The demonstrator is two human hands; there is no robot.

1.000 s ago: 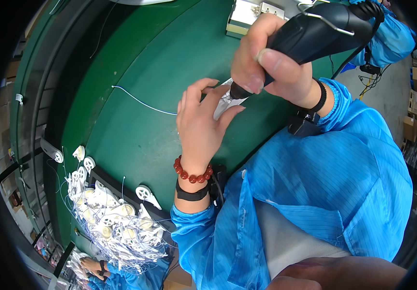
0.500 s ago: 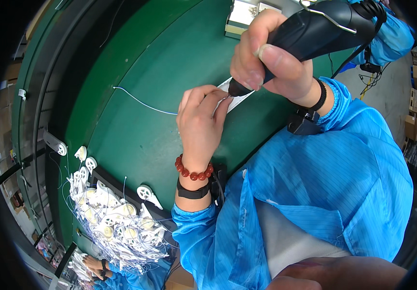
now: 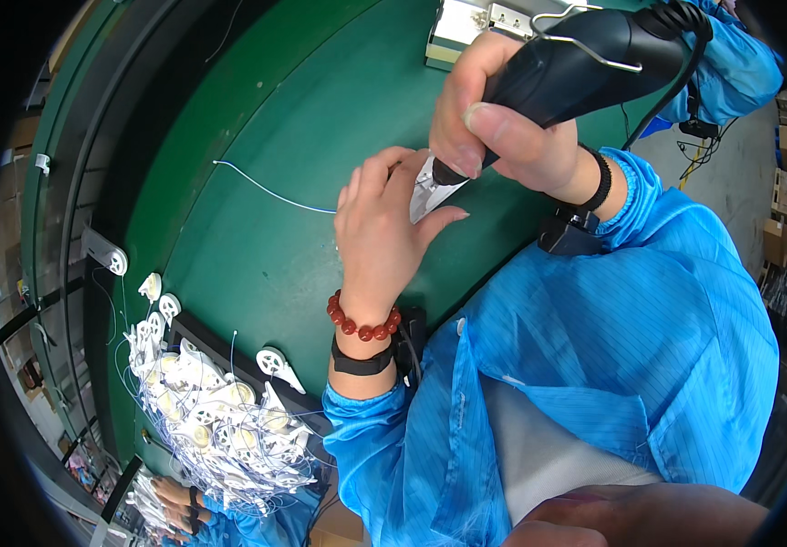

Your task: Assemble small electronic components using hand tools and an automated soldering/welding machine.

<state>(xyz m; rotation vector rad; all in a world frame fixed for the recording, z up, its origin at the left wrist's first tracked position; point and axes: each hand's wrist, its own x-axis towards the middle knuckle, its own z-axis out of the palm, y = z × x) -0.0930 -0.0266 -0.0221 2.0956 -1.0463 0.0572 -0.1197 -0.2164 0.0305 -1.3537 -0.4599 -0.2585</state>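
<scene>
In my right hand (image 3: 526,141) is a black electric screwdriver (image 3: 585,71), gripped with the fingers wrapped round its body. Its tip points down at a long white plastic part (image 3: 423,202) lying on the green table. My left hand (image 3: 377,219) holds that part at its left end, fingers along its far side and the thumb stretched out past its near side. Both hands partly cover the part, and the screwdriver's nose hides the exact spot it touches. A thin whitish-blue cable (image 3: 270,190) runs left from under my left hand.
A heap of white plastic parts with wheels and thin wires (image 3: 220,419) lies at the lower left. A white box (image 3: 455,32) stands at the far edge. A power cord (image 3: 667,114) trails from the screwdriver. Other people in blue sleeves (image 3: 740,77) are at right and lower left.
My left thumb has moved away from the fingers, toward me. The screwdriver and my right hand have shifted slightly left, and more of the white part shows.
</scene>
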